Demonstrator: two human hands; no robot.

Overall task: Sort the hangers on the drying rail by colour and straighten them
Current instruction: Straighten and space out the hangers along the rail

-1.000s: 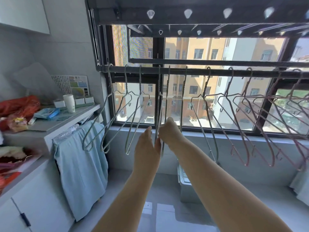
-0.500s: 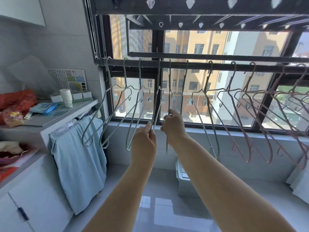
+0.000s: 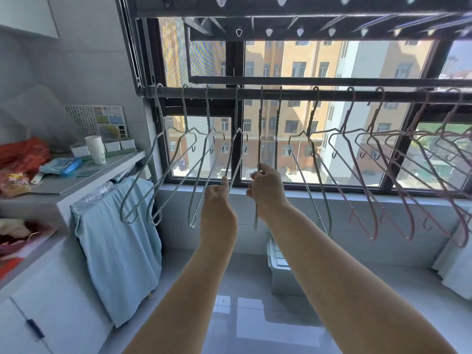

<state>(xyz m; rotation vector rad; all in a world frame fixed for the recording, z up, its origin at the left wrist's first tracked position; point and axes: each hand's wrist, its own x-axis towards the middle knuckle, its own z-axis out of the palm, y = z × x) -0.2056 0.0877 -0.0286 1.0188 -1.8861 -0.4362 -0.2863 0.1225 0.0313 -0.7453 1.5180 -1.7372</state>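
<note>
Both hands are up at the drying rail (image 3: 293, 94), left hand (image 3: 219, 200) pinching one green hanger (image 3: 237, 113) and right hand (image 3: 267, 186) curled round its neighbour hanger (image 3: 261, 118), probably squaring them up, with the pink hangers (image 3: 348, 111) grouped further right.

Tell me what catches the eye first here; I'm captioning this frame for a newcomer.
The dark drying rail across the window carries green hangers on the left and pink hangers on the right. At centre, the left hand and right hand each hold a green hanger.
</note>
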